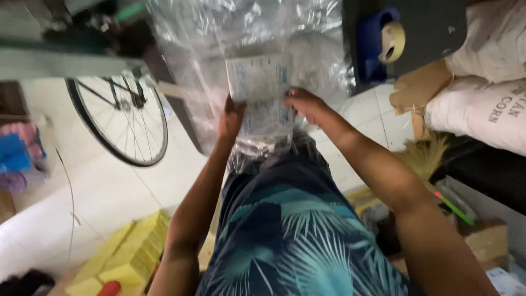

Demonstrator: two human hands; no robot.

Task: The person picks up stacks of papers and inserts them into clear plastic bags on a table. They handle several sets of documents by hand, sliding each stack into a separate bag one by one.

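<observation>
- A bicycle wheel [123,118] stands on the white floor [104,192] at the left.
- Yellow sponges [129,255] lie in a pile lower down, near the person's left arm.
- The left hand [231,118] is closed on the left edge of a clear plastic bag [257,82].
- The bag is held up in the middle, above the person's lap, with a white packet [257,77] inside it.
- The right hand [307,104] grips the bag's right side, fingers curled shut.
- White sacks [482,104] lie at the far right, beside a brown box [419,90].
</observation>
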